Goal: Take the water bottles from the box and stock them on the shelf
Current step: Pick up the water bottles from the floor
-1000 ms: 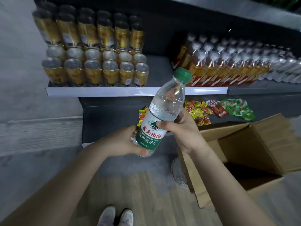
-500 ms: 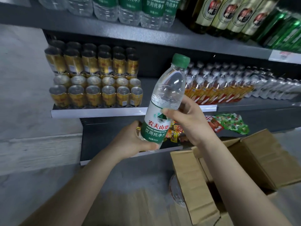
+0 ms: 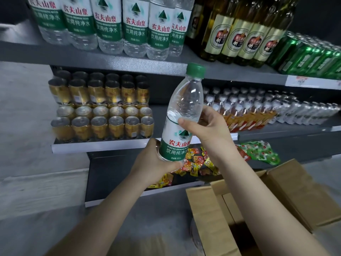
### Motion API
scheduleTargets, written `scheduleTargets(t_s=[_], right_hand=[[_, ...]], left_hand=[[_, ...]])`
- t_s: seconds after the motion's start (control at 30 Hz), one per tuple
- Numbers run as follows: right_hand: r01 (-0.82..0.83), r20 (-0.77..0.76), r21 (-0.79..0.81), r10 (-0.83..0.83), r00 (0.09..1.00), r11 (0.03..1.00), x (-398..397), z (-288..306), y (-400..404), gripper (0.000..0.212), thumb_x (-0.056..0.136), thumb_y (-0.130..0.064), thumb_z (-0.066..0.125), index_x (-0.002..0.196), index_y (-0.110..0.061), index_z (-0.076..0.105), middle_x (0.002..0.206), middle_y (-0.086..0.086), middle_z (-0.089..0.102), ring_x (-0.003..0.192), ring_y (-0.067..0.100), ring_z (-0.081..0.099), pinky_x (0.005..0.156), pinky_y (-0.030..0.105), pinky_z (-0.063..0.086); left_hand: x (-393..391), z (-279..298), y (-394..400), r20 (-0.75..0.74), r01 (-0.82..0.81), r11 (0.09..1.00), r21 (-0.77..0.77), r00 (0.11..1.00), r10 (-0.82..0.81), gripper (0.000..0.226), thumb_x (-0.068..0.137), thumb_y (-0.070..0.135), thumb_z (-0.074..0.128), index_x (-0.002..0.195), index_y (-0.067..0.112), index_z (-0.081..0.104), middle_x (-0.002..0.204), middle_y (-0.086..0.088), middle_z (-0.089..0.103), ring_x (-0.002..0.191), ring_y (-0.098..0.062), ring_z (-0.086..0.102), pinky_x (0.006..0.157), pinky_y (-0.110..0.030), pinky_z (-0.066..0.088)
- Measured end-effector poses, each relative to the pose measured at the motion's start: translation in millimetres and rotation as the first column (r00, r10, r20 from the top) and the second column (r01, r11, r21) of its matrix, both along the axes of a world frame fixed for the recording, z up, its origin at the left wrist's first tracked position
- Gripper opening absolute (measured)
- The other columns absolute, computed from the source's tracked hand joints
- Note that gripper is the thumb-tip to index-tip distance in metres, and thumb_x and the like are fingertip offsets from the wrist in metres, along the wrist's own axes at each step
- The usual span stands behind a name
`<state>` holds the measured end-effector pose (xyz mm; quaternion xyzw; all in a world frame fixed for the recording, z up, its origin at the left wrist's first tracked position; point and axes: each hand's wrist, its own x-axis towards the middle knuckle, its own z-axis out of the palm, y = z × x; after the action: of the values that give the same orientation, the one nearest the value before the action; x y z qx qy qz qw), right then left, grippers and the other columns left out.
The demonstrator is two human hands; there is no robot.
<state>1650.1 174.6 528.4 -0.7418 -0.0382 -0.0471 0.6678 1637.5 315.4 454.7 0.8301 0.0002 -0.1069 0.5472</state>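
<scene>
Both hands held 1 water bottle (image 3: 181, 115) in front of the shelving, tilted with its green cap (image 3: 195, 70) leaning up and to the right. The left hand (image 3: 156, 163) was curled round the bottle's base, thumb across the lower edge of the green label. The right hand (image 3: 208, 126) gripped the clear shoulder above the label, thumb in front and fingers behind.

The cap reached the front edge of the top shelf (image 3: 129, 63), where a row of matching bottles (image 3: 110, 24) stood at the left end, with olive glass bottles (image 3: 238, 36) and green cans (image 3: 310, 56) further right. Gold cans (image 3: 101, 111) filled the left end of the middle shelf (image 3: 103, 145); orange-labelled bottles (image 3: 245, 111) filled its right. Snack packets (image 3: 197, 161) lay on the bottom shelf. The open cardboard box (image 3: 287, 196) sat at lower right on the floor, against the bottom shelf's front edge.
</scene>
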Motion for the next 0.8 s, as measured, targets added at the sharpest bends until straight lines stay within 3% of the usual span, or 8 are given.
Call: scheduleTargets(t_s=[0.13, 0.23, 0.4, 0.63, 0.7, 0.8], right_hand=[[0.076, 0.071, -0.064, -0.071, 0.995, 0.995, 9, 9, -3, 0.037, 0.072, -0.006, 0.075, 0.107, -0.004, 0.061, 0.093, -0.001, 0.071, 0.075, 0.001, 0.065, 0.064, 0.018, 0.052], [0.134, 0.094, -0.068, -0.128, 0.987, 0.989, 19, 14, -3, 0.028, 0.072, -0.006, 0.076, 0.093, -0.016, 0.061, 0.082, -0.008, 0.069, 0.069, 0.000, 0.064, 0.062, 0.023, 0.054], [0.201, 0.112, -0.041, -0.195, 0.974, 0.979, 39, 21, -5, 0.026, 0.071, -0.007, 0.076, 0.091, -0.014, 0.061, 0.079, -0.007, 0.068, 0.066, -0.002, 0.063, 0.059, 0.015, 0.048], [0.212, 0.164, -0.046, -0.202, 0.966, 0.976, 75, 52, -8, 0.027, 0.072, -0.005, 0.075, 0.092, -0.014, 0.061, 0.081, -0.010, 0.069, 0.067, -0.002, 0.065, 0.059, 0.014, 0.050], [0.225, 0.186, -0.050, -0.212, 0.959, 0.973, 86, 62, -9, 0.028, 0.072, -0.004, 0.076, 0.095, -0.012, 0.062, 0.083, -0.009, 0.069, 0.068, -0.002, 0.065, 0.060, 0.013, 0.049], [0.242, 0.228, -0.069, -0.220, 0.948, 0.968, 102, 77, -10, 0.028, 0.071, -0.004, 0.076, 0.093, -0.014, 0.063, 0.083, -0.009, 0.070, 0.069, -0.001, 0.065, 0.061, 0.014, 0.050]], left_hand=[[13, 8, -5, 0.017, 0.044, 0.999, 0.012, 0.999, -0.045, 0.079, 0.053, 0.046, 0.082, 0.118, 0.021, 0.046, 0.116, 0.004, 0.061, 0.102, -0.013, 0.058, 0.089, -0.043, 0.051], [25, 15, -6, 0.027, 0.092, 0.995, 0.037, 0.995, -0.093, 0.073, 0.060, 0.042, 0.083, 0.118, 0.019, 0.046, 0.117, 0.005, 0.058, 0.103, -0.011, 0.056, 0.089, -0.037, 0.050], [47, 32, 4, 0.052, 0.212, 0.972, 0.099, 0.975, -0.218, 0.084, 0.051, 0.059, 0.076, 0.121, 0.021, 0.047, 0.120, 0.009, 0.056, 0.106, -0.010, 0.055, 0.093, -0.040, 0.049], [98, 64, 23, 0.166, 0.246, 0.915, 0.319, 0.936, -0.310, 0.034, 0.078, 0.034, 0.072, 0.105, 0.024, 0.053, 0.099, 0.004, 0.056, 0.092, -0.012, 0.056, 0.089, -0.034, 0.049], [115, 76, 30, 0.207, 0.184, 0.909, 0.374, 0.939, -0.276, 0.018, 0.080, 0.035, 0.069, 0.090, 0.028, 0.056, 0.088, 0.009, 0.060, 0.083, -0.014, 0.061, 0.083, -0.036, 0.052], [139, 97, 39, 0.288, 0.045, 0.876, 0.480, 0.935, -0.206, 0.014, 0.081, 0.040, 0.066, 0.080, 0.028, 0.059, 0.071, 0.013, 0.059, 0.073, -0.012, 0.061, 0.075, -0.035, 0.054]])
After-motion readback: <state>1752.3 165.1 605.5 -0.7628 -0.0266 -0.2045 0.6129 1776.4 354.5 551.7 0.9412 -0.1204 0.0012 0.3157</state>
